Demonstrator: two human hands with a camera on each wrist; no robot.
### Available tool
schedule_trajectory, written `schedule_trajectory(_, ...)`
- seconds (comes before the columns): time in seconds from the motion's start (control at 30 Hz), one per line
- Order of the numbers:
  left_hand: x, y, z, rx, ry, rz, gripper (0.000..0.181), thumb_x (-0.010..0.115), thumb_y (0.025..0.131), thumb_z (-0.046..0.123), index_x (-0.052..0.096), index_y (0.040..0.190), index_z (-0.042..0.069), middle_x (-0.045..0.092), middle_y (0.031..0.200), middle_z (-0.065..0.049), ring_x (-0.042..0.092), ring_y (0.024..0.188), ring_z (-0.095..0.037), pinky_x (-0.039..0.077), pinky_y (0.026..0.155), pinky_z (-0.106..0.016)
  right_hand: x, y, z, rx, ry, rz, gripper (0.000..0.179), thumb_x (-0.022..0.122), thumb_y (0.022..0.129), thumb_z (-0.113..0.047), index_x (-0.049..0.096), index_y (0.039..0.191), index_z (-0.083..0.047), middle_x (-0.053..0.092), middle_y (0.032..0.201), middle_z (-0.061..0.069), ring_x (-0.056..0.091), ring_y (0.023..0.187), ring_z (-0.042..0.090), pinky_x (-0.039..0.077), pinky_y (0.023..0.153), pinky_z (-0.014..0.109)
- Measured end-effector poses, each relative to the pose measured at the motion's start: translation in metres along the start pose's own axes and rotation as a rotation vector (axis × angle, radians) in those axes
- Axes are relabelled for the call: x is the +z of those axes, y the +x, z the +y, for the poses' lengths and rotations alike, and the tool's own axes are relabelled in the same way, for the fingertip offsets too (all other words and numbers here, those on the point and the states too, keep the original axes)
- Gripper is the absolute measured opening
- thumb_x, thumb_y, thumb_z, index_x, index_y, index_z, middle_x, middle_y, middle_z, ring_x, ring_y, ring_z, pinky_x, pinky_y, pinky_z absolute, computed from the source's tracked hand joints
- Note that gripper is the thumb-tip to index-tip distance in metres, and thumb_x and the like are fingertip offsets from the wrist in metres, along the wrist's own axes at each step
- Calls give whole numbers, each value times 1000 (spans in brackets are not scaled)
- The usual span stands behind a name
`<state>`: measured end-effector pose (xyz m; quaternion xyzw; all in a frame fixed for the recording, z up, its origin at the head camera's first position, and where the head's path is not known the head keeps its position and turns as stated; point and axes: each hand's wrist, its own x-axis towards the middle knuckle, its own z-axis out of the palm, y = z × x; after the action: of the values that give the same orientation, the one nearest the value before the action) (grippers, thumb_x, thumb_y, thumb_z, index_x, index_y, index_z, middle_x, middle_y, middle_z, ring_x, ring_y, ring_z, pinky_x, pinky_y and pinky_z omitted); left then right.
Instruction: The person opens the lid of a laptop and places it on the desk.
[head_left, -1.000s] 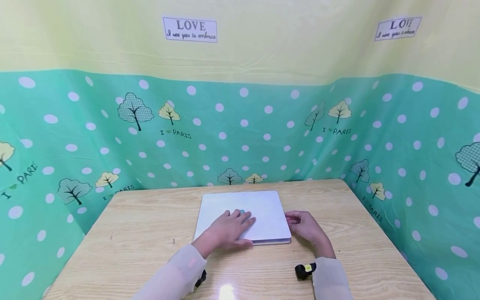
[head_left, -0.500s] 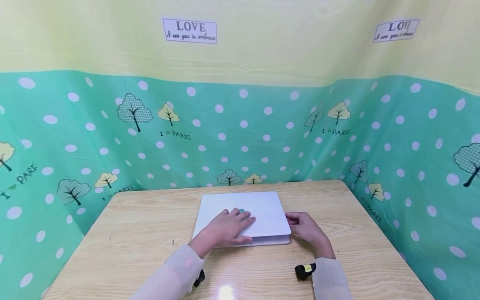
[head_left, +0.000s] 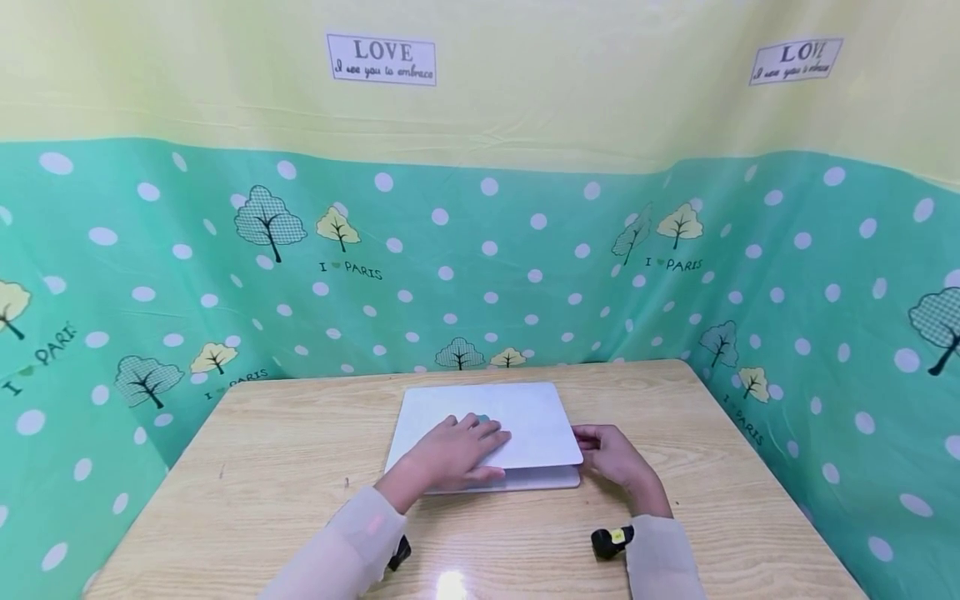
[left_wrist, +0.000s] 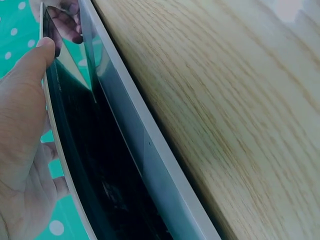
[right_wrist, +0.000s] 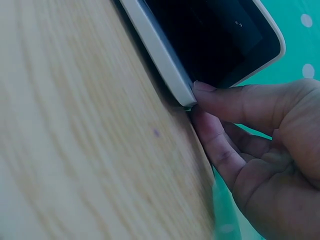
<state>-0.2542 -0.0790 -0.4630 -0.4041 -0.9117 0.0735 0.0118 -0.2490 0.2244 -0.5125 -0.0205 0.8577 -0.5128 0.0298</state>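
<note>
Laptop (head_left: 528,442) sits mid-table (head_left: 300,467), lid (head_left: 536,417) ajar! Left hand (head_left: 453,454) grips that lid, thumb on its front edge, fingers across the top; right hand (head_left: 615,457) pinches the base (head_left: 543,479), and the gap's wider than a second ago!

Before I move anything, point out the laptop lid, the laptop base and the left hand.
Laptop lid (head_left: 529,421): head view, on its white outer face.
Laptop base (head_left: 534,480): head view, on the strip showing below the lid.
Left hand (left_wrist: 21,137): left wrist view, near the base of the thumb.
</note>
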Motion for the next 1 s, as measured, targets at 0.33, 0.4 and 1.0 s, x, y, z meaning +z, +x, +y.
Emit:
schedule_trajectory(0.33, -2, -1, -1, -6, -27, 1, 67, 34, 103, 67, 37, 159, 30, 43, 159, 3, 44, 140, -23, 44, 108, -51, -1, -2, -3, -21, -2, -15, 51, 64, 78, 23, 63, 128, 13, 72, 111, 14, 67, 100, 26, 58, 87, 40)
schedule_trajectory(0.4, -3, -1, -1, -4, -33, 2, 66, 35, 104, 66, 38, 159, 31, 43, 159, 3, 44, 140, -23, 44, 108, -52, -1, -3, -3, -26, 4, -16, 52, 64, 76, 23, 64, 128, 13, 72, 110, 14, 67, 99, 26, 58, 86, 39)
schedule_trajectory(1.0, -15, -4, -6, 18, -79, 60, 59, 35, 107, 59, 45, 156, 27, 51, 152, 4, 50, 134, -22, 47, 103, -50, 0, -2, -1, 2, 58, -38, 49, 56, 79, 24, 65, 125, 11, 70, 93, 10, 70, 87, 22, 59, 75, 32)
